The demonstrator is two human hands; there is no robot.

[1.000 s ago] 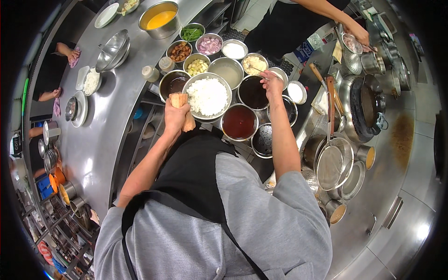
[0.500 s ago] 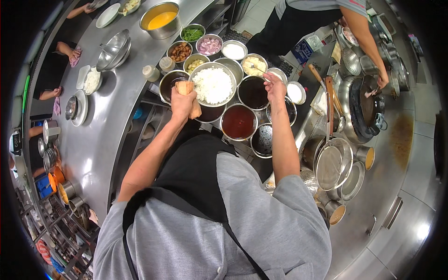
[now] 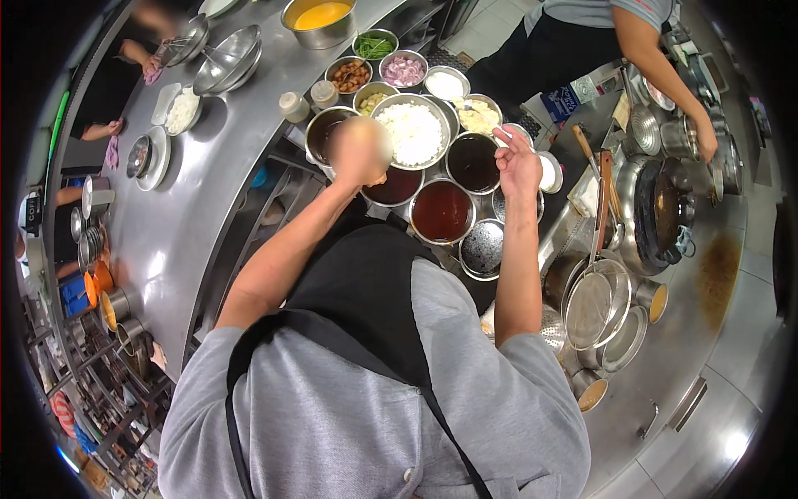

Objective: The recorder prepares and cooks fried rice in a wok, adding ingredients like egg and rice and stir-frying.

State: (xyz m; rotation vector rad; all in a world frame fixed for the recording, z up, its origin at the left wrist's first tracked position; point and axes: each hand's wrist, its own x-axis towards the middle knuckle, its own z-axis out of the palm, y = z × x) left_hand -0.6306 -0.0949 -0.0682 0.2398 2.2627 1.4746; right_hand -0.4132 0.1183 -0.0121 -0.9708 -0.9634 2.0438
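Observation:
My left hand (image 3: 356, 162) is closed round a tan, log-shaped thing (image 3: 379, 179), mostly hidden by the hand and blur. It is above the rim of a pot of dark liquid (image 3: 324, 125), beside a steel bowl of chopped white food (image 3: 411, 133). My right hand (image 3: 521, 170) is raised with its fingers apart, holding nothing that I can see. Near it stand a bowl of pale yellow minced food (image 3: 480, 118) with a spoon (image 3: 462, 105) in it, a pot of dark sauce (image 3: 472, 162) and a white bowl (image 3: 549, 173).
Pots of red sauce (image 3: 441, 211) and dark speckled sauce (image 3: 482, 249) stand nearest my body. A steel counter (image 3: 183, 216) with bowls runs along the left. At right, strainers (image 3: 592, 308) lie by a wok (image 3: 661, 212), where a co-worker's arm (image 3: 682, 91) reaches in.
My right hand has let go of the spoon in the pale yellow food, and its fingers have spread. My left hand has moved slightly right and up with the tan thing.

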